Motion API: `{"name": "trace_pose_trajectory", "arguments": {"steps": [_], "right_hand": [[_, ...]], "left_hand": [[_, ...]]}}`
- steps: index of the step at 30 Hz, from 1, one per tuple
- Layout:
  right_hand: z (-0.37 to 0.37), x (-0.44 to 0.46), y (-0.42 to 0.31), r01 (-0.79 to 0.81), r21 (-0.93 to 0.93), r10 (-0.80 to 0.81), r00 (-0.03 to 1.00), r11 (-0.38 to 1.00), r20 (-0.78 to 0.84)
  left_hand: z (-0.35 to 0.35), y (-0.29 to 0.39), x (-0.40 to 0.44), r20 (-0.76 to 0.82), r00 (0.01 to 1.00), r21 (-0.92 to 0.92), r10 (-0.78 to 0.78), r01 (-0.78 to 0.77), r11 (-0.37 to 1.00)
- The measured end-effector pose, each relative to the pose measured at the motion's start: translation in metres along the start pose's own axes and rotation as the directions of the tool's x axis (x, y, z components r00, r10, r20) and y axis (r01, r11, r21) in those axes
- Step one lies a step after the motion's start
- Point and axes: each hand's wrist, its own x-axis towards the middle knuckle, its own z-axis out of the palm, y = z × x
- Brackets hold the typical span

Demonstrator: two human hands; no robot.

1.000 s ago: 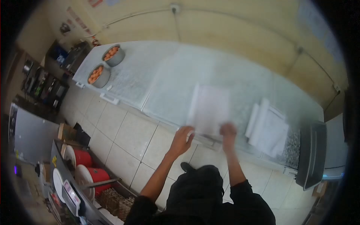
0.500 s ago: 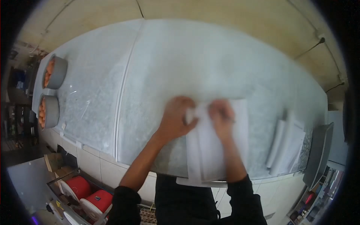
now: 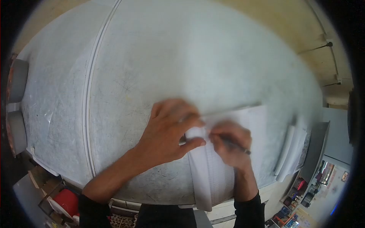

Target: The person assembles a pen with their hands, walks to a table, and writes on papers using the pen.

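Observation:
An open notebook (image 3: pixel 251 121) with ruled white pages lies at the near side of the metal table, its left pages curling up. My left hand (image 3: pixel 167 127) grips that curled left edge, thumb below and fingers above. In my right hand (image 3: pixel 230 142) is a dark pen (image 3: pixel 241 149), pinched with its tip end down near the page, close to my left fingertips. Whatever is written there is hidden and blurred.
The large metal table (image 3: pixel 144 60) has a raised seam (image 3: pixel 89 76) at left. Two grey pots (image 3: pixel 18 81) stand at the far left edge. Rolled white papers (image 3: pixel 291 148) lie at right. Below the near edge sits a red-topped container (image 3: pixel 65 201).
My view has moved closer and turned, so the pots have slid to the left edge. Both hands stay at the notebook, and the pen shows more clearly.

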Motion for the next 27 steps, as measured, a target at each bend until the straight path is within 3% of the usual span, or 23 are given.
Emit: {"name": "trace_pose_trajectory", "arguments": {"steps": [4,27], "right_hand": [[-0.0003,-0.0011,0.0016,0.093,-0.14,-0.094,0.996,0.986,0.0],[-0.003,0.0003,0.0043,0.119,-0.185,-0.113,0.993,0.975,0.043]], "left_hand": [[-0.0031,-0.0007,-0.002,-0.003,1.0,0.096,0.009,-0.009,0.995],[-0.0026,0.0027,-0.0008,0.041,0.999,0.131,0.003,-0.008,0.991]]}}
